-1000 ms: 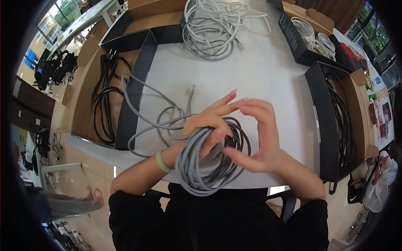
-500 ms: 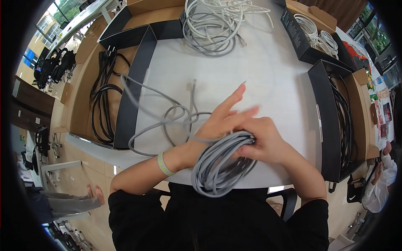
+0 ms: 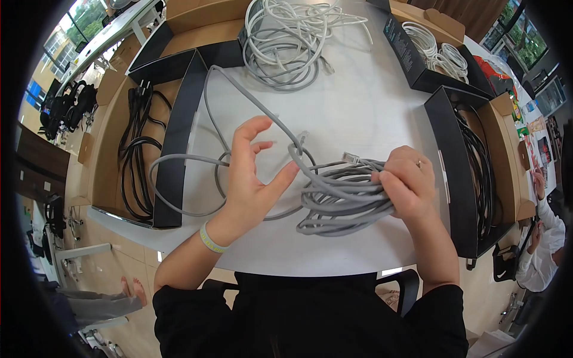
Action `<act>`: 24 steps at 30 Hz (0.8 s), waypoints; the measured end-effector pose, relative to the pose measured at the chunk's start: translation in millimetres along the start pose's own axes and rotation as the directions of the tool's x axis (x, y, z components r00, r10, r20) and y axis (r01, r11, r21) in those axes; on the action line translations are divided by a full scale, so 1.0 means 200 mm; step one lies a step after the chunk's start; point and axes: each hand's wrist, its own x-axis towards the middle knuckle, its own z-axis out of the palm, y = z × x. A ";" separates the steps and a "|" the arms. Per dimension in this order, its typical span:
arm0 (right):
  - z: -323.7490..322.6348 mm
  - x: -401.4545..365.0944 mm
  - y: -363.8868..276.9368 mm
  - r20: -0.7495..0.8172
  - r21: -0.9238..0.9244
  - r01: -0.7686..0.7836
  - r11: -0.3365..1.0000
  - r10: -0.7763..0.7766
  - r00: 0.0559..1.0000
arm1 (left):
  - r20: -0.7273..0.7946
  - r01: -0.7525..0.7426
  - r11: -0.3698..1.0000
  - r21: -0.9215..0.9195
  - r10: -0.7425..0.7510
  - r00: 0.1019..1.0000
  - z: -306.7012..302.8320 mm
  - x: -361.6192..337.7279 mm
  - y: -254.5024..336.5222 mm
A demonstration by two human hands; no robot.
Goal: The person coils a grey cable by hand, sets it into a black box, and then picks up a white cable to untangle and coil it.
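Note:
A grey network cable [image 3: 343, 206] hangs in a loose coil over the near part of the white table. My right hand [image 3: 410, 185] grips the coil at its right side, fingers wrapped round the strands. A clear plug [image 3: 351, 158] shows at the top of the coil. My left hand [image 3: 253, 179], with a pale wristband, is held to the left of the coil, fingers apart and curved, nothing in them. From the coil a loose length of the same cable rises past my left fingertips and loops across the table to the left. Another clear plug is near my left thumb.
A tangle of white and grey cables [image 3: 286, 45] lies at the back of the table [image 3: 358, 113]. Dark boxes with black cables flank it: a left box [image 3: 173, 155] and a right box [image 3: 444, 155]. A back-right box [image 3: 412, 59] holds white coils. People are at both sides.
The coil has swung up and away from my body, with my right hand still gripping it. My left hand has drawn back leftward from the coil, its fingers spread. The loose cable has lifted.

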 end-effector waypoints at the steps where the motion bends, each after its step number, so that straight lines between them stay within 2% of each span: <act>1: -0.01 0.01 -0.01 0.011 0.031 0.003 1.000 -0.004 1.000 | -0.020 -0.043 0.992 0.119 0.045 0.999 0.00 0.01 0.00; 2: -0.02 0.01 -0.01 0.011 0.033 0.001 0.999 -0.002 1.000 | -0.020 -0.040 0.992 0.121 0.043 0.999 -0.02 0.02 -0.02; 3: -0.03 0.01 -0.01 0.022 0.046 -0.025 0.999 0.024 0.999 | 0.203 -0.060 0.989 0.132 0.032 0.979 -0.06 0.02 -0.05; 4: -0.04 0.01 -0.01 0.034 0.057 -0.052 0.997 0.050 0.998 | 0.416 -0.080 0.987 0.137 0.016 0.909 -0.08 0.02 -0.07; 5: -0.04 0.01 -0.01 0.034 0.057 -0.053 0.997 0.052 0.998 | 0.417 -0.080 0.987 0.137 0.016 0.909 -0.07 0.01 -0.06; 7: -0.05 0.01 0.00 -0.124 0.005 -0.257 0.967 0.255 0.959 | 0.327 0.117 0.993 0.003 -0.111 0.938 -0.06 0.00 -0.05; 8: -0.04 0.00 0.02 -0.173 0.025 -0.364 0.931 0.362 0.916 | 0.330 0.115 0.993 0.001 -0.109 0.938 -0.05 0.00 -0.04; 9: -0.02 -0.02 0.04 -0.176 0.021 -0.365 0.931 0.363 0.915 | 0.329 0.189 0.970 -0.152 -0.131 0.935 -0.05 0.00 -0.03; 10: -0.01 -0.04 0.06 -0.196 0.069 -0.478 0.876 0.482 0.854 | 0.332 0.258 0.918 -0.301 -0.153 0.931 -0.05 0.00 -0.02; 11: 0.00 -0.05 0.07 -0.210 0.119 -0.581 0.805 0.593 0.778 | 0.337 0.258 0.918 -0.302 -0.151 0.929 -0.06 0.01 0.00; 12: 0.01 -0.05 0.07 -0.194 0.168 -0.637 0.752 0.659 0.727 | 0.437 0.415 0.863 -0.288 -0.267 0.859 -0.07 0.03 0.03; 13: 0.02 -0.06 0.08 -0.195 0.166 -0.638 0.752 0.659 0.727 | 0.530 0.560 0.787 -0.257 -0.370 0.763 -0.07 0.04 0.05; 14: 0.02 -0.07 0.09 -0.174 0.275 -0.711 0.647 0.761 0.625 | 0.529 0.560 0.787 -0.259 -0.370 0.764 -0.08 0.05 0.04; 15: 0.02 -0.07 0.09 -0.137 0.378 -0.763 0.525 0.846 0.515 | 0.581 0.581 0.793 -0.185 -0.388 0.715 -0.09 0.06 0.03; 16: 0.03 -0.06 0.09 -0.135 0.377 -0.763 0.525 0.846 0.516 | 0.628 0.595 0.797 -0.109 -0.409 0.662 -0.10 0.06 0.02; 17: 0.03 -0.04 0.09 -0.136 0.467 -0.753 0.463 0.879 0.456 | 0.627 0.595 0.796 -0.111 -0.409 0.663 -0.10 0.06 0.01; 18: 0.03 -0.03 0.09 -0.131 0.552 -0.733 0.398 0.909 0.395 | 0.629 0.546 0.837 -0.039 -0.405 0.664 -0.09 0.06 0.00; 19: 0.03 -0.03 0.11 -0.130 0.550 -0.734 0.399 0.909 0.396 | 0.630 0.492 0.870 0.034 -0.401 0.665 -0.09 0.06 -0.01; 21: 0.01 -0.05 0.17 -0.148 0.716 -0.645 0.267 0.961 0.234 | 0.649 0.456 0.886 0.084 -0.396 0.649 -0.09 0.04 -0.06; 22: -0.01 -0.03 0.19 -0.139 0.754 -0.630 0.186 0.983 0.123 | 0.667 0.417 0.899 0.136 -0.394 0.633 -0.10 0.04 -0.08; 24: -0.03 -0.07 0.24 -0.112 0.768 -0.624 0.142 0.990 0.087 | 0.669 0.420 0.895 0.152 -0.406 0.622 -0.10 0.06 -0.07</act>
